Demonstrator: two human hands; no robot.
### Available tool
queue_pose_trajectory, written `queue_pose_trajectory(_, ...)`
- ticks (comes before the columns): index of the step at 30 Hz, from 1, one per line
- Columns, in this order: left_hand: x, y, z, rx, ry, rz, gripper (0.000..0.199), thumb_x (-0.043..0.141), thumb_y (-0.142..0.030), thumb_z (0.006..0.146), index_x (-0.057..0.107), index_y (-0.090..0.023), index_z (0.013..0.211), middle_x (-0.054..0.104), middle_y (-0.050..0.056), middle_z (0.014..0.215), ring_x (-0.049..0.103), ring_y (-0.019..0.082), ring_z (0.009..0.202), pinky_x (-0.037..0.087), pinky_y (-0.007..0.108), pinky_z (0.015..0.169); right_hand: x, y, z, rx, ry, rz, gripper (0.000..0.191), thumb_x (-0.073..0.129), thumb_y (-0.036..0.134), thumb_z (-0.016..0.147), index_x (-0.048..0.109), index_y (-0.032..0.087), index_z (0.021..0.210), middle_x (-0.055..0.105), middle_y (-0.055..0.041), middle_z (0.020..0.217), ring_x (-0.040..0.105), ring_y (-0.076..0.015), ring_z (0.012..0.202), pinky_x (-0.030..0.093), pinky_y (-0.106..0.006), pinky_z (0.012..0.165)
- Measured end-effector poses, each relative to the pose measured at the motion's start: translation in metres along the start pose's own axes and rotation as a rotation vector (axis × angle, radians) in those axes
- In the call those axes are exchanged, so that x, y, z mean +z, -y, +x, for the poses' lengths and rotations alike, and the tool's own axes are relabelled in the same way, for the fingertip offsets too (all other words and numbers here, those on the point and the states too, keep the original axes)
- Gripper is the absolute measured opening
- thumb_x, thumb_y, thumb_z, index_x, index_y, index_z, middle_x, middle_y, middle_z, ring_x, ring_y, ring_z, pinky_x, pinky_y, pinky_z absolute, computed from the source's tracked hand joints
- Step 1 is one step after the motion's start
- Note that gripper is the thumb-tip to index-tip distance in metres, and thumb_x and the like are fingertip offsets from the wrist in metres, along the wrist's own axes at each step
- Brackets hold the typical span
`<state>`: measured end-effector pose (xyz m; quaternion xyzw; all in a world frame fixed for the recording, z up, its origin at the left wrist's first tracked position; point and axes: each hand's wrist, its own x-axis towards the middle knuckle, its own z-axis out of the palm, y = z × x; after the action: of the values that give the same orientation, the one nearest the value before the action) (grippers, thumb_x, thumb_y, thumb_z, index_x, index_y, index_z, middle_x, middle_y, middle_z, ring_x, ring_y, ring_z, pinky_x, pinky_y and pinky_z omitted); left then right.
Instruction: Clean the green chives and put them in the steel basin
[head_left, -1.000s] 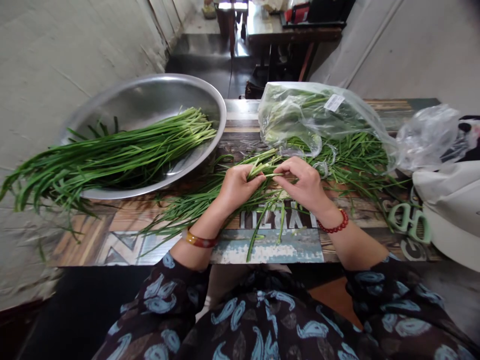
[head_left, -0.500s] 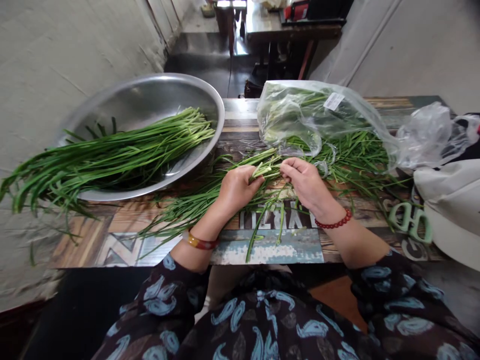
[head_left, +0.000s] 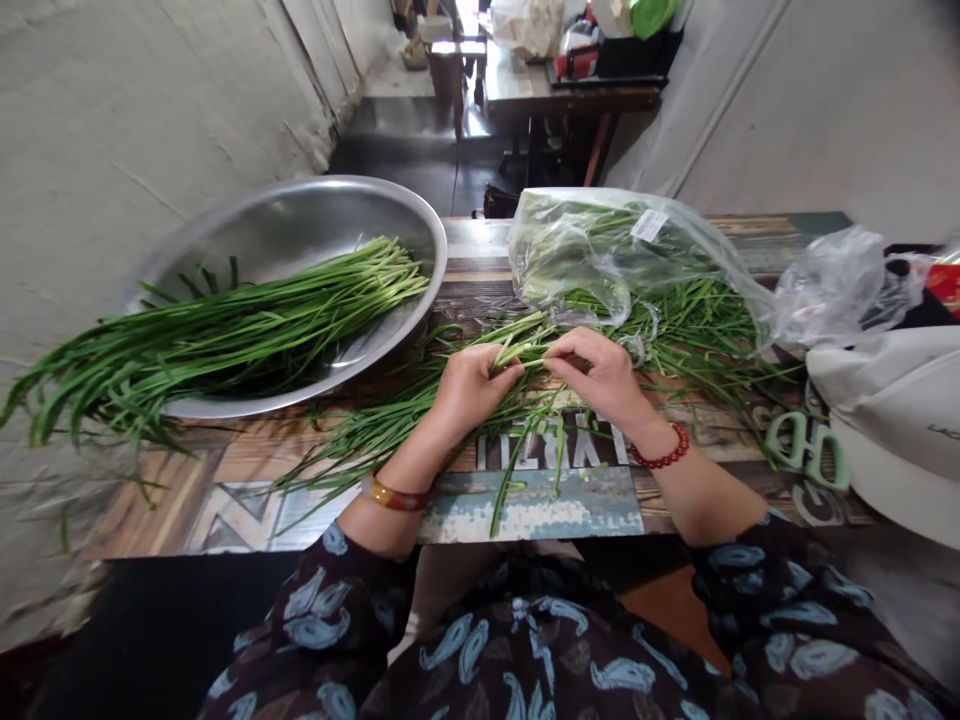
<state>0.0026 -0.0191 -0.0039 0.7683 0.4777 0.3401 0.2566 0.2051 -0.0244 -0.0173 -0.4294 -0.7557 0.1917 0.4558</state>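
My left hand (head_left: 474,388) is closed round a small bunch of green chives, their pale stem ends (head_left: 534,350) sticking out to the right. Beside it, my right hand (head_left: 596,372) pinches at the tips of these stems with thumb and forefinger. Loose chives (head_left: 390,415) lie on the table under and left of my left hand, and a few short pieces (head_left: 556,455) are scattered below both hands. A large metal basin (head_left: 300,205) on the left holds a big bundle of chives (head_left: 300,310) whose leaves hang over its rim.
Behind my right hand, a clear plastic bag (head_left: 637,250) holds more chives. Crumpled plastic (head_left: 832,280), green-handled scissors (head_left: 806,450) and a pale cap (head_left: 892,420) lie at the right. The patterned table's front edge (head_left: 525,535) is near my body. Walls flank both sides.
My right hand has come slightly closer to my left, its fingers now on the stem ends. The whole view has shifted a little, showing more of the far table.
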Motion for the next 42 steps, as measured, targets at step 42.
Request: queue_pose_trajectory(42,-0.007,0.004,0.004,-0.134,-0.145,-0.237,0.017,0.061,-0.028,0.084,0.062,-0.015,0.074,0.06,-0.001,0.068,0.053,0.013,0.067,0.042,0.024,0.064,-0.015,-0.038,-0.003,0.004,0.162,-0.449,0.011,0.063,0.025,0.087,0.073,0.022,0.089,0.067,-0.0065,0.085,0.06,-0.0227,0.083,0.044,-0.036,0.077)
